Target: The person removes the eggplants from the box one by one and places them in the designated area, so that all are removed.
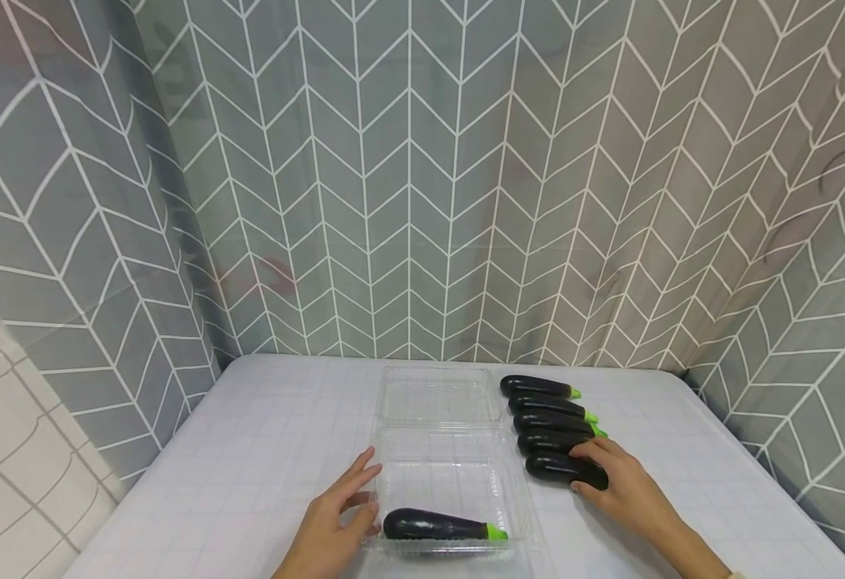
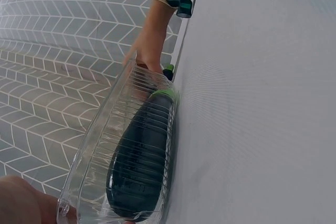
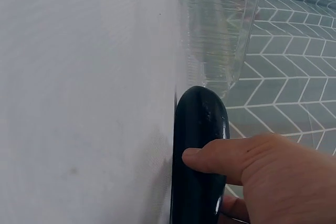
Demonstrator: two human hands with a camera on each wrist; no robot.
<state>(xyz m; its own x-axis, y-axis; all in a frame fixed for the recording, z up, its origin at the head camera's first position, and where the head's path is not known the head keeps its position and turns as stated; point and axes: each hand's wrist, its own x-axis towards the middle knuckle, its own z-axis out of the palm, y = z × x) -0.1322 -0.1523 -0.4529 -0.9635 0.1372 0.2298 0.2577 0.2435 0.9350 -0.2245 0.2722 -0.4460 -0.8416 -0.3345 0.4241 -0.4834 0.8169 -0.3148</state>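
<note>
A clear plastic clamshell box stands on the table with its lid folded back. One dark eggplant with a green stem lies crosswise at its near side; the left wrist view shows this eggplant through the ribbed wall. My left hand touches the box's left side, fingers fairly straight and thumb lower down. To the right of the box, my right hand pinches the nearest eggplant of a row, thumb on its near side and fingers over the far side. In the right wrist view the thumb presses this eggplant.
Several more eggplants lie side by side beyond the held one, stems pointing right. A white cloth covers the table. Grey curtains with white zigzag lines hang behind and at both sides.
</note>
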